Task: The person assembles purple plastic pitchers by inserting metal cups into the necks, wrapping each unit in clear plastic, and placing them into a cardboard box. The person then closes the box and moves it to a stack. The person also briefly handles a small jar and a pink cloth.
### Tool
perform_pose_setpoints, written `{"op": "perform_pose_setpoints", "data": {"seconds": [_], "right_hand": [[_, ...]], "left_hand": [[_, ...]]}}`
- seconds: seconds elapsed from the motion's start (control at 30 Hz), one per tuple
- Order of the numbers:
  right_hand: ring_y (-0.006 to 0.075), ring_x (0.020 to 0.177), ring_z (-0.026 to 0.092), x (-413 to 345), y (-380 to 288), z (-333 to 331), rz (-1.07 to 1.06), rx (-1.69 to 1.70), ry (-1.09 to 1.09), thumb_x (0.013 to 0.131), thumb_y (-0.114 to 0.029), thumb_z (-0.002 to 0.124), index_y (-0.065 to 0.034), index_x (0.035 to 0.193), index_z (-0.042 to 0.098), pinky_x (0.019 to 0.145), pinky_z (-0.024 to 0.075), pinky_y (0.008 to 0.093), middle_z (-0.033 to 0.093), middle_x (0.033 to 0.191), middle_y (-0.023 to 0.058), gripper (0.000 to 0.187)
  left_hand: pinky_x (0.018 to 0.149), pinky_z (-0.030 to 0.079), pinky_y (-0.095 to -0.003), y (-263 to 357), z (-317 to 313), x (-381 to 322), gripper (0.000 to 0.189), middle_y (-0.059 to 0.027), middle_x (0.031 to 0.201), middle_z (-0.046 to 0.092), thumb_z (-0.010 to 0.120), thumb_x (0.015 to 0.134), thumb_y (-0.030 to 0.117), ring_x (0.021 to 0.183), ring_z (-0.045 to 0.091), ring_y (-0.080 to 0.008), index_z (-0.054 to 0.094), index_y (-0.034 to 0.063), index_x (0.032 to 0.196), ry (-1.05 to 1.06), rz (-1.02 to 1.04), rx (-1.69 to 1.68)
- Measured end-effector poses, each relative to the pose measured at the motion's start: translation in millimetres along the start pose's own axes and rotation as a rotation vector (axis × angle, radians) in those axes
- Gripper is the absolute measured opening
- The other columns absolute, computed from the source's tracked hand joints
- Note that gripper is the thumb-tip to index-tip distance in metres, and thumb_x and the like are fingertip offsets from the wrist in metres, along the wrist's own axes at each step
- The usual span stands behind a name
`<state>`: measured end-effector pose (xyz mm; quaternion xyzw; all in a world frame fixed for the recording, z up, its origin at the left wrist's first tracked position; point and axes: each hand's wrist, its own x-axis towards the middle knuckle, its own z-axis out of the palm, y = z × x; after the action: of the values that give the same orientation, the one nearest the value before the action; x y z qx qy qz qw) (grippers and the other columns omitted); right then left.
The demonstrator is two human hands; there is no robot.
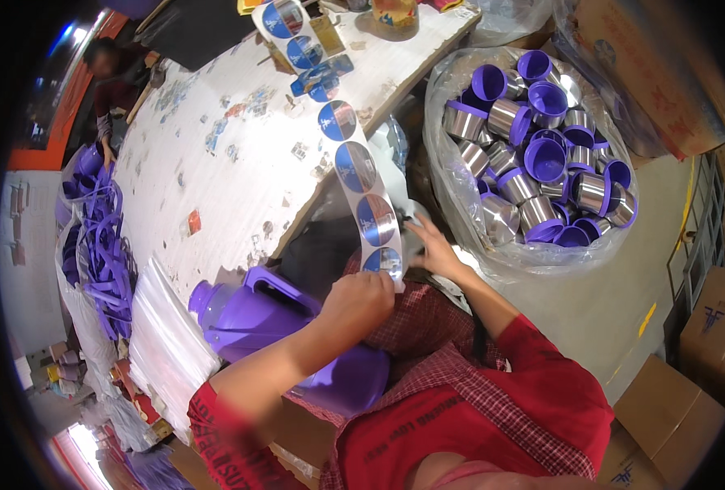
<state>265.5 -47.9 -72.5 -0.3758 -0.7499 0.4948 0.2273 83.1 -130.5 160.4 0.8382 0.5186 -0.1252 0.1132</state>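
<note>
My left hand (359, 303) grips the lower end of a strip of round blue-and-silver stickers (356, 166). The strip runs up over the table edge onto the white tabletop. To its right, my right hand (439, 251) has its fingers spread beside pale, blurred backing paper (393, 162); whether it pinches the paper is unclear. A purple plastic jug (246, 315) with a handle lies on its side across my lap, under my left forearm, its neck pointing left.
The worn white table (246, 141) bears sticker scraps. At right stands a clear plastic bag (460, 229) of metal cups with purple rims (537, 211). Purple straps (102, 257) and plastic sleeves (169, 343) lie left. Cardboard boxes (668, 410) stand lower right. Another person (114, 79) reaches in at upper left.
</note>
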Motion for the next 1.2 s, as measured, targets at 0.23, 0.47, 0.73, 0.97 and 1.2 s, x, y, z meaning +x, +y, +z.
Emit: {"op": "perform_pose_setpoints", "data": {"seconds": [0.23, 0.47, 0.73, 0.97, 1.2], "right_hand": [[0.0221, 0.097, 0.06, 111, 109, 57, 0.455, 0.204, 0.13, 0.077, 0.005, 0.067, -0.0053, 0.099, 0.059, 0.084, 0.0461, 0.0278, 0.062, 0.108, 0.0139, 0.026], [0.0143, 0.096, 0.057, 45, 104, 45, 0.382, 0.998, -0.196, 0.079, 0.004, 0.061, -0.0047, 0.125, 0.048, 0.088, 0.045, 0.0274, 0.059, 0.104, 0.0042, 0.048], [0.0337, 0.087, 0.065, 47, 86, 74, 0.05, 0.024, -0.185, 0.076, -0.019, 0.075, -0.0002, 0.094, 0.068, 0.078, 0.049, 0.0386, 0.066, 0.099, 0.0186, 0.027], [0.0247, 0.083, 0.067, 223, 34, 18, 0.455, 1.161, 0.287, 0.094, -0.018, 0.055, 0.0009, 0.113, 0.061, 0.073, 0.055, 0.0366, 0.067, 0.098, 0.0086, 0.028], [0.0293, 0.092, 0.063, 284, 52, 86, 0.329, 1.076, 0.077, 0.088, -0.014, 0.057, 0.0026, 0.116, 0.056, 0.079, 0.0524, 0.0394, 0.063, 0.104, 0.0201, 0.032]], "left_hand": [[0.096, 0.046, -0.0418, -57, 24, 38, 0.055, -0.0194, 0.125, 0.059, 0.068, 0.083, 0.037, 0.112, 0.058, -0.0365, 0.056, 0.0026, 0.124, 0.174, -0.329, -0.598], [0.086, 0.047, -0.0324, -114, 99, 111, 0.059, -0.014, 0.108, 0.065, 0.069, 0.084, 0.037, 0.098, 0.061, -0.023, 0.055, -0.0042, 0.124, 0.131, -0.882, -1.135], [0.065, 0.048, -0.0245, -103, 45, 117, 0.025, -0.0017, 0.086, 0.066, 0.065, 0.091, 0.026, 0.072, 0.061, -0.0097, 0.064, 0.0032, 0.101, 0.455, -0.751, -1.641], [0.086, 0.051, -0.0273, -124, -30, 78, 0.028, -0.0055, 0.096, 0.068, 0.058, 0.096, 0.028, 0.092, 0.064, -0.0122, 0.061, 0.0039, 0.109, 0.653, -0.484, -1.977], [0.085, 0.046, -0.0256, -133, 18, 100, 0.017, -0.0044, 0.095, 0.068, 0.058, 0.092, 0.012, 0.087, 0.061, -0.0103, 0.064, 0.0003, 0.103, 0.542, -0.581, -1.852]]}}
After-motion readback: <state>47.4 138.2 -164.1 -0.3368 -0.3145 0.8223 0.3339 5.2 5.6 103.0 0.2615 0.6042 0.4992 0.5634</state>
